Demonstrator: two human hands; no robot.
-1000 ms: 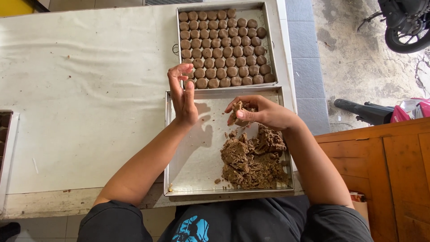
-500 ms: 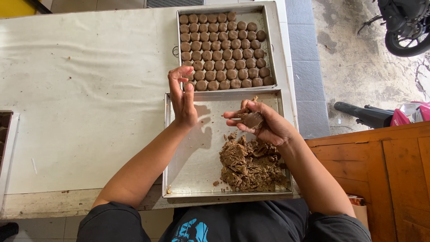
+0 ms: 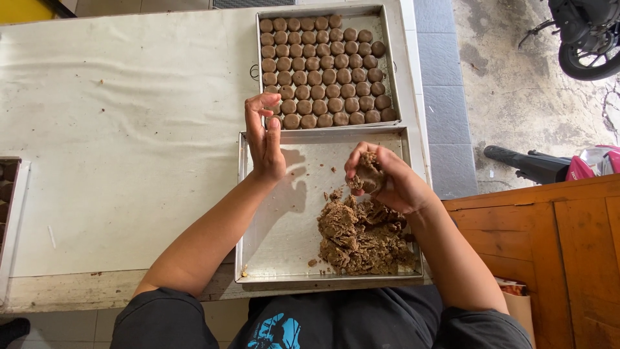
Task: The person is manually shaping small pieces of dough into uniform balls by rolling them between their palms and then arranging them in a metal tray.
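Observation:
My right hand (image 3: 387,181) grips a lump of brown dough (image 3: 368,173), held just above the big dough pile (image 3: 361,236) in the near metal tray (image 3: 278,239). My left hand (image 3: 263,139) hovers upright and empty over the tray's far left corner, fingers loosely apart. Beyond it, the far metal tray (image 3: 392,71) holds several rows of round brown dough balls (image 3: 320,68).
Both trays rest on a pale worn table (image 3: 123,142). Another tray edge (image 3: 10,213) shows at the far left. A wooden cabinet (image 3: 555,252) stands to the right, with concrete floor and a motorbike wheel (image 3: 591,52) beyond it.
My right hand pulled a lump off the dough pile, lifted it, and now works it lower toward the pile. My left hand barely moved.

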